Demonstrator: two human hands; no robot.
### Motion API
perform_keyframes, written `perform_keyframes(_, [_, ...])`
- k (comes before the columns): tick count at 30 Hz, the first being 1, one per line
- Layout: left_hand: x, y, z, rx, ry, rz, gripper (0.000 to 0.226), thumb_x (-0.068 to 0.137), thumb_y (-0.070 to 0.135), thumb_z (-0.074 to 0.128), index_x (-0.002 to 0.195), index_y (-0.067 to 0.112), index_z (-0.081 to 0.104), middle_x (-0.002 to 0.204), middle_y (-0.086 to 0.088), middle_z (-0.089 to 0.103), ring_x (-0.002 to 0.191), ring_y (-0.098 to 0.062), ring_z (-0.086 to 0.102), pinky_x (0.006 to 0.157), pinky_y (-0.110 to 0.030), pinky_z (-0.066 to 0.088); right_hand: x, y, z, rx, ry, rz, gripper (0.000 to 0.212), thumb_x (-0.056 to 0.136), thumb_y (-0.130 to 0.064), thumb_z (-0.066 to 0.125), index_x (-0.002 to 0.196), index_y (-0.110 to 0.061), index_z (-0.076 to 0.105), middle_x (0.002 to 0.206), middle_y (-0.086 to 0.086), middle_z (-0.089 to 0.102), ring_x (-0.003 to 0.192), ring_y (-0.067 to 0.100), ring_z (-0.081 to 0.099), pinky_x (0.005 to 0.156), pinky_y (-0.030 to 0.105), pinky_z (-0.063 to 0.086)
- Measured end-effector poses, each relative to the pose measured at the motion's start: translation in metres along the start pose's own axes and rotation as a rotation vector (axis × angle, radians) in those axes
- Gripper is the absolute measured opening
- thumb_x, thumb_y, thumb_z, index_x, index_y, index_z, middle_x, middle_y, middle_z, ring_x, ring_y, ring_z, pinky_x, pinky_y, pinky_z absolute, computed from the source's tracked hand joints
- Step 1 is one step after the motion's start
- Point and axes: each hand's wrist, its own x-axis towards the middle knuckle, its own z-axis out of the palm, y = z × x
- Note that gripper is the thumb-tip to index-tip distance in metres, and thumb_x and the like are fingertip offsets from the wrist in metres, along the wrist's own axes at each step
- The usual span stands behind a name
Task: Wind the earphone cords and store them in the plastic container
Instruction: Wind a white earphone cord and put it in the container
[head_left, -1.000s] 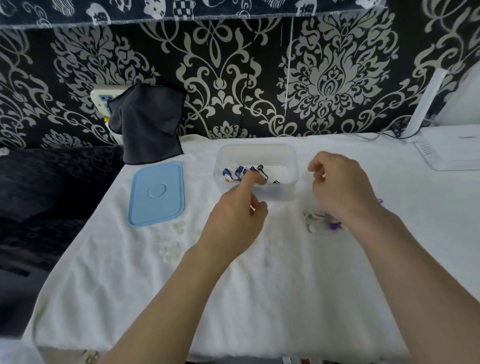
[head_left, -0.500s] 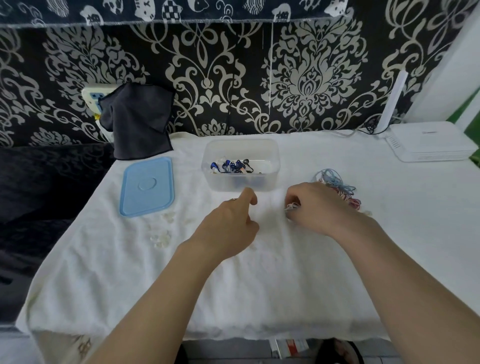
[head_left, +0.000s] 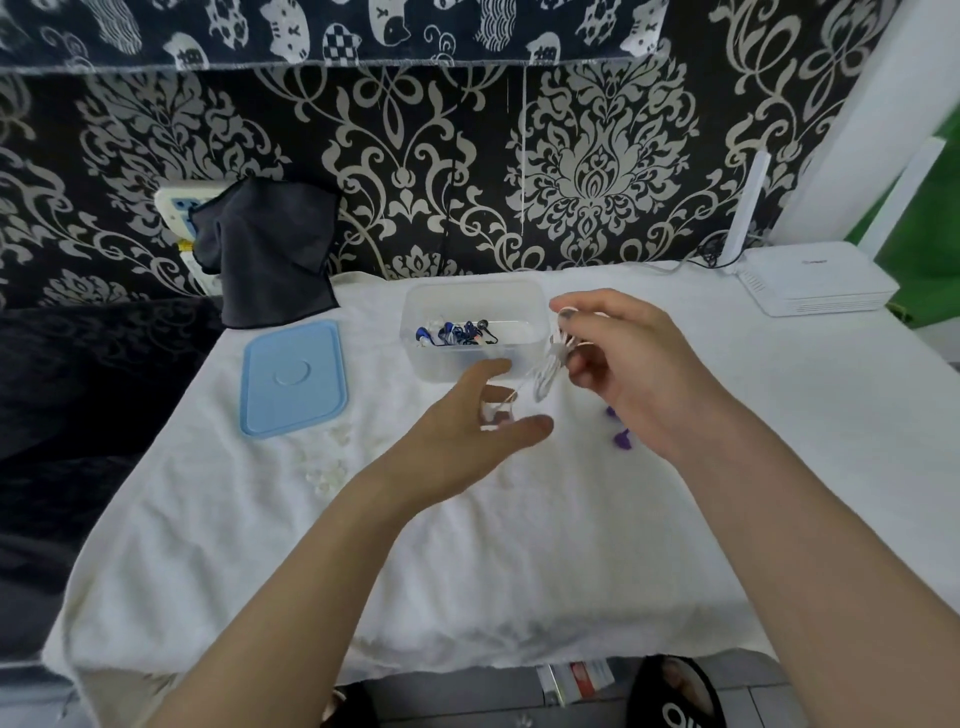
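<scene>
Head view: plastic container (head_left: 475, 364) near the counter's far edge holds one wound blue set. Right hand (head_left: 631, 371) pinches a white earphone cord (head_left: 550, 364) beside it; left hand (head_left: 467, 436) spread, empty. Winding remains.

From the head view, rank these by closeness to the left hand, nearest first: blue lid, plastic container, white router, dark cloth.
Measured from the left hand:
1. Plastic container, just beyond the fingertips.
2. Blue lid, to its left.
3. Dark cloth, hanging far left at the back.
4. White router, far right corner.
</scene>
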Motion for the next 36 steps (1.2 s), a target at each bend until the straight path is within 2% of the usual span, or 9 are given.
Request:
perform_keyframes(3, [-0.003,0.006,-0.004,-0.151,-0.011,0.029,0.016,0.099,0.026,0.063,0.107,0.012,0.066,0.086,0.001,0.074,0.075,-0.008,0.069,0.084,-0.036,0.062,-0.006,0.003,0.005,-0.027,-0.026,0.056,0.02,0.095,-0.003,0.056,0.105,-0.006,0.073,0.074,0.007,0.058,0.054,0.014,0.052,0.053,0.024,0.043])
perform_keyframes(6, [-0.007,0.005,-0.013,-0.14,-0.026,0.024,0.019,0.1,0.022,0.06,0.091,0.006,0.066,0.07,-0.002,0.066,0.064,-0.015,0.059,0.071,-0.03,0.057,-0.01,0.005,0.007,-0.01,-0.033,0.101,0.023,0.097,-0.004,0.051,0.104,-0.005,0.074,0.077,0.006,0.057,0.061,0.015,0.058,0.059,0.026,0.05])
perform_keyframes(11, [-0.016,0.001,-0.028,-0.224,-0.17,-0.025,0.019,0.101,0.015,0.056,0.088,0.006,0.067,0.073,-0.005,0.058,0.062,-0.017,0.056,0.065,-0.026,0.052,-0.015,0.01,0.014,0.252,0.002,0.272,0.014,0.098,-0.001,0.051,0.105,0.0,0.063,0.084,0.014,0.05,0.075,0.029,0.071,0.063,0.036,0.062])
perform_keyframes(15, [-0.019,-0.004,-0.038,-0.346,-0.191,-0.127,0.02,0.103,0.015,0.051,0.095,0.008,0.068,0.074,-0.003,0.056,0.058,-0.015,0.05,0.061,-0.024,0.048,-0.013,0.016,0.02,0.423,0.03,0.386,0.003,0.095,-0.004,0.054,0.095,-0.003,0.056,0.083,0.015,0.052,0.059,0.021,0.063,0.052,0.031,0.058])
perform_keyframes(19, [-0.018,-0.008,-0.044,-0.381,-0.097,-0.154,0.018,0.103,0.013,0.051,0.097,0.006,0.067,0.071,-0.001,0.052,0.054,-0.012,0.04,0.057,-0.022,0.042,-0.012,0.024,0.032,0.052,-0.06,0.359,0.007,0.093,-0.014,0.06,0.092,-0.007,0.062,0.087,0.012,0.057,0.058,0.016,0.049,0.055,0.029,0.049])
perform_keyframes(23, [-0.017,-0.011,-0.053,-0.338,-0.018,-0.132,0.022,0.104,0.021,0.052,0.092,0.007,0.064,0.067,0.002,0.046,0.053,-0.012,0.033,0.053,-0.021,0.036,-0.015,0.028,0.049,-0.152,-0.281,0.303,0.019,0.092,-0.018,0.066,0.103,-0.003,0.069,0.09,0.01,0.065,0.064,0.015,0.05,0.062,0.028,0.048])
perform_keyframes(27, [-0.016,-0.018,-0.063,-0.287,0.072,-0.135,0.031,0.106,0.029,0.051,0.084,0.01,0.063,0.063,0.004,0.045,0.052,-0.012,0.034,0.051,-0.021,0.035,-0.016,0.03,0.063,-0.187,-0.406,0.268,0.016,0.09,-0.014,0.07,0.099,-0.001,0.069,0.074,0.005,0.071,0.063,0.015,0.049,0.073,0.028,0.055])
perform_keyframes(33, [-0.015,-0.022,-0.072,-0.233,0.128,-0.132,0.034,0.105,0.027,0.05,0.073,0.014,0.051,0.062,0.001,0.05,0.052,-0.014,0.035,0.051,-0.024,0.034,-0.013,0.03,0.079,-0.192,-0.425,0.218,0.024,0.093,-0.017,0.068,0.107,0.002,0.067,0.05,-0.009,0.063,0.081,0.026,0.041,0.069,0.025,0.052])
perform_keyframes(36, [-0.014,-0.023,-0.076,-0.213,0.153,-0.114,0.033,0.105,0.027,0.05,0.075,0.013,0.051,0.062,0.001,0.053,0.051,-0.014,0.037,0.052,-0.026,0.036,-0.009,0.031,0.085,-0.168,-0.404,0.228,0.022,0.093,-0.02,0.068,0.103,-0.001,0.071,0.054,-0.009,0.065,0.058,0.012,0.052,0.07,0.026,0.051])
